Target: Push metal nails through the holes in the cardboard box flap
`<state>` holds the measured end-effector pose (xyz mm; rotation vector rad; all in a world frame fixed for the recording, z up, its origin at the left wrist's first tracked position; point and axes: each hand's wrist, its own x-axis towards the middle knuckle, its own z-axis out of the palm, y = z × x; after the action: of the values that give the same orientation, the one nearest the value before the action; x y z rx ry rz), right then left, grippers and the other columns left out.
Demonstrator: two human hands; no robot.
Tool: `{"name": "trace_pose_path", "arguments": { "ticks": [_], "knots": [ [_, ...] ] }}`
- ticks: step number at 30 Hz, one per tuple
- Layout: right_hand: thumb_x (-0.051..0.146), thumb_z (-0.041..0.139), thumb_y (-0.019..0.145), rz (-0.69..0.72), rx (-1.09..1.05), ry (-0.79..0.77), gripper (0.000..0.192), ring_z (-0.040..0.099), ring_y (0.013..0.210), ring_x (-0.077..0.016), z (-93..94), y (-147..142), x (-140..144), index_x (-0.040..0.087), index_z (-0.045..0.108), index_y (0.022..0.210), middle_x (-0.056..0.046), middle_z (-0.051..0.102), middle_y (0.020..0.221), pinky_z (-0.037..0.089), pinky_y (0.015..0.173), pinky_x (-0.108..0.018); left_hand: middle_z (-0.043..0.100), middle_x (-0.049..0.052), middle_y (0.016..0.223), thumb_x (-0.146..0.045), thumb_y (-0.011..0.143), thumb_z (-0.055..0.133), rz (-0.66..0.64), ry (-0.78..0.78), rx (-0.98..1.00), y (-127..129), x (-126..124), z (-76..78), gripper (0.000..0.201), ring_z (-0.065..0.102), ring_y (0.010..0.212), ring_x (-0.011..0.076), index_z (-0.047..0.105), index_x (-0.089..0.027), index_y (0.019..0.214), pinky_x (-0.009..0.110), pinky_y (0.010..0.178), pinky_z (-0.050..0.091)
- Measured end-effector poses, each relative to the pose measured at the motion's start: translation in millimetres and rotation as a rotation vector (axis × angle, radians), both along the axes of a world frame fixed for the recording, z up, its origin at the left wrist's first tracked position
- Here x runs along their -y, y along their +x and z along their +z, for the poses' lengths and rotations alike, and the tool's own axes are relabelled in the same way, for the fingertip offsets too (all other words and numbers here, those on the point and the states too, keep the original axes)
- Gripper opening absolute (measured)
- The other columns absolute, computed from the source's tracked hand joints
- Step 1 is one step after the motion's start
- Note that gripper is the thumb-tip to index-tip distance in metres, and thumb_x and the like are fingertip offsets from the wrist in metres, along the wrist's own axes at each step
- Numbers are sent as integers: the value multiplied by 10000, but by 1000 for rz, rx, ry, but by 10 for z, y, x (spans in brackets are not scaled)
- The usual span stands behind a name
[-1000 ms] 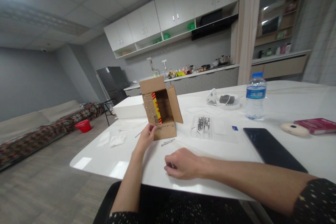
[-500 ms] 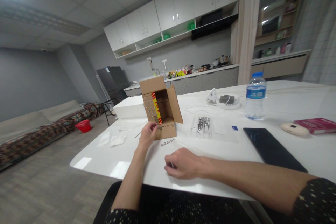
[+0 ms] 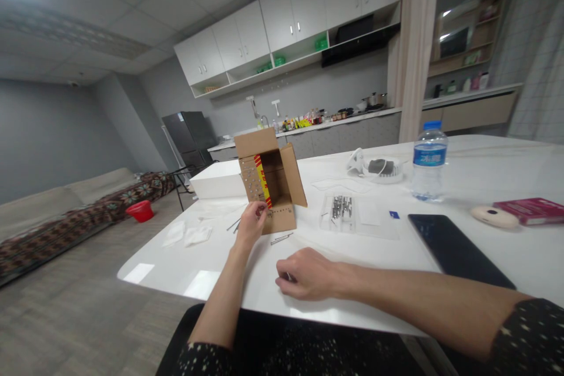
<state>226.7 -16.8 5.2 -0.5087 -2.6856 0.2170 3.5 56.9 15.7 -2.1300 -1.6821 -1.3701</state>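
— How many boxes?
— One cardboard box [image 3: 272, 188], centre-left of frame, flaps open. The left hand [image 3: 251, 225] pinches its lower corner.
— And the right hand [image 3: 306, 274]?
— Loosely curled on the table [image 3: 388, 258], below two loose nails [image 3: 281, 239]; whether it holds anything, I cannot tell.

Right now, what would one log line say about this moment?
left hand: fingertips at cardboard box front | right hand: curled, resting on table | loose nails between
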Motion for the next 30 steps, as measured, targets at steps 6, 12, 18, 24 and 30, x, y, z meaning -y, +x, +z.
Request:
{"name": "trace_pose_path", "arguments": {
  "ticks": [6,12,18,24,30],
  "knots": [
    [328,510,905,2,2,8,237,447,516,-106,-15,6,-4,174,606,752,1,634,637,232,519,-265,610,31,863,-239,849,521,7,12,3,5,5,7,146,533,700,137,608,-199,959,280,713,476],
    [329,506,893,9,-40,18,234,395,496,-99,-39,1,-14,185,572,721,13,617,609,216,507,-262,615,17,854,-231,833,529,1,-17,9,26,18,25,164,532,692,132,578,-205,987,268,705,462],
    [322,507,898,7,-17,10,232,412,503,-98,-26,1,-12,179,588,734,4,621,617,227,521,-258,595,-22,801,-254,826,551,28,-63,33,54,39,51,171,539,654,120,471,-229,976,253,669,440],
    [329,516,901,6,-10,15,236,434,504,-101,-30,-2,-12,176,596,740,6,627,620,230,517,-262,556,-36,735,-239,829,539,48,-57,-45,51,29,44,78,521,648,124,468,-228,859,251,654,410],
    [331,506,912,10,-10,19,239,436,514,-100,-49,-11,-25,176,590,751,-1,634,635,230,522,-261,594,-23,767,-223,831,535,35,-63,-65,47,28,34,42,537,668,129,507,-228,862,260,678,434]
  ]
}}
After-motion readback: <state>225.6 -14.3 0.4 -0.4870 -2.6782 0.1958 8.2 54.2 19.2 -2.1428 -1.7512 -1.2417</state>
